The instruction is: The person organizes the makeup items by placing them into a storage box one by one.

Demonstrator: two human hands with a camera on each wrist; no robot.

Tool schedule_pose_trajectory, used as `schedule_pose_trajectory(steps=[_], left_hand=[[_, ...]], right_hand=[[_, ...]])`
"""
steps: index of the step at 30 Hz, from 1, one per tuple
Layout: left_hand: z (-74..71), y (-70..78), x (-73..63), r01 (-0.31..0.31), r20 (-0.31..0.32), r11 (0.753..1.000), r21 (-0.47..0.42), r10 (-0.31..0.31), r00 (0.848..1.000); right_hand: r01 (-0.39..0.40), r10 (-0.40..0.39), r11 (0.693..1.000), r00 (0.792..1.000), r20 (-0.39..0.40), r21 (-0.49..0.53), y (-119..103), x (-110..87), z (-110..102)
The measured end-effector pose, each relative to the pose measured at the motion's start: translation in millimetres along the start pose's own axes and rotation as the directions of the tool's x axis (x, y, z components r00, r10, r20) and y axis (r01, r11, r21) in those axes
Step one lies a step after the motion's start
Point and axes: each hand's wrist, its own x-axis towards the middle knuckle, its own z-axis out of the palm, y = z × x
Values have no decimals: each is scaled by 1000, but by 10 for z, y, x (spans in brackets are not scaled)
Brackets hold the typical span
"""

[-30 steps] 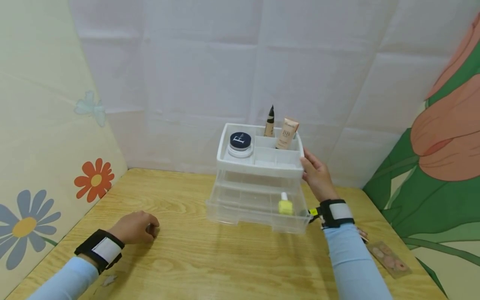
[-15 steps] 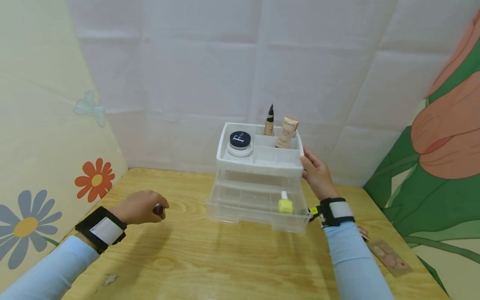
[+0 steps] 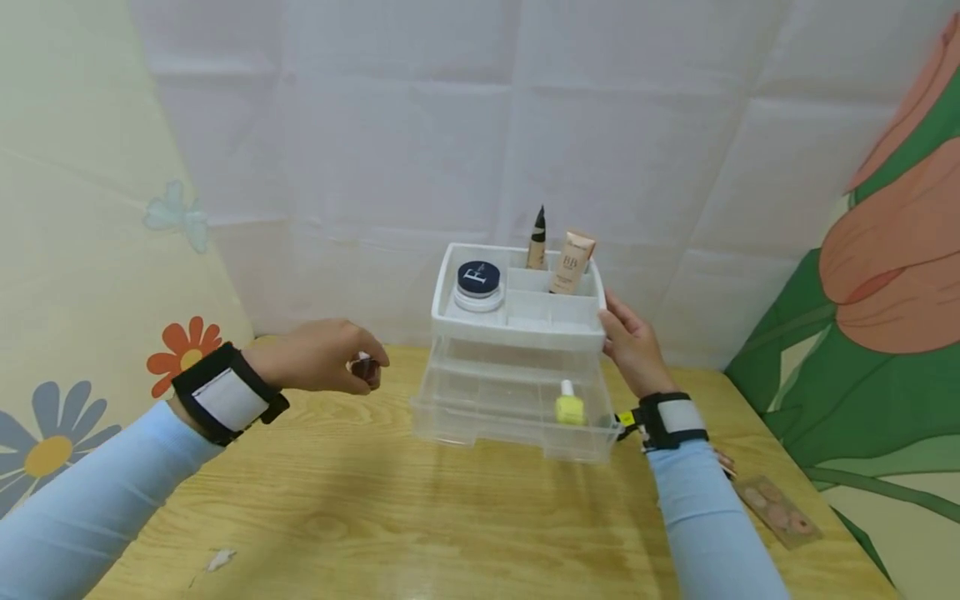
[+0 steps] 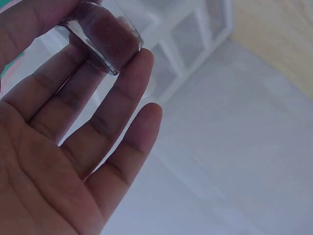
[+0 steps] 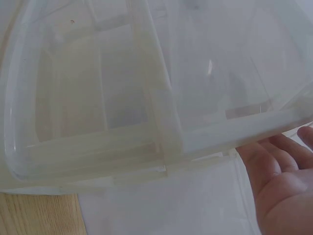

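My left hand (image 3: 322, 357) is above the table, left of a white cosmetics organizer (image 3: 517, 335). It pinches a small clear-glass nail polish bottle (image 4: 110, 36) filled with dark red-brown; in the left wrist view the bottle's upper part is out of frame. My right hand (image 3: 637, 354) holds the organizer's right side, thumb at the top tray's edge. Below the tray, a clear drawer (image 3: 450, 427) is pulled out, with a yellow nail polish bottle (image 3: 570, 408) standing at its right. The tray bears a dark-lidded round jar (image 3: 478, 279), a BB cream tube (image 3: 573, 265) and a black-tipped beige tube (image 3: 537, 243).
A flat palette (image 3: 780, 512) lies on the wooden table (image 3: 390, 517) at the right, with a small item (image 3: 725, 463) partly hidden by my right forearm. A white cloth wall (image 3: 375, 167) rises behind. Patterned panels stand at both sides.
My left hand has lifted off the table and moved up and to the right, toward the organizer, carrying the dark nail polish bottle. My right hand stays on the organizer.
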Motion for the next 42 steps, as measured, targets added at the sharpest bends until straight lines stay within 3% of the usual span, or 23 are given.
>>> schedule_pose_trajectory(steps=[6,12,19,27,36,42], left_hand=[[-231,175,251,-29,14,1000,2,28,999],[-290,301,527,-72,62,997,-19,74,995],[-175,400,822,-125,135,991,-44,130,982],[5,418,1041,-136,188,990,-37,140,972],[215,387,1135,-69,248,996,-55,81,965],[308,346,1140,-44,256,999,-16,47,966]], right_hand=[[11,-11,1000,1000,6,10,-3,-12,4],[23,-23,999,1000,6,23,-17,-28,12],[14,-14,1000,1000,5,13,-13,-39,7],[5,-5,1000,1000,3,-4,-31,-33,9],[12,-12,1000,1000,5,-2,-32,-24,9],[15,-15,1000,1000,2,-11,-14,-24,2]])
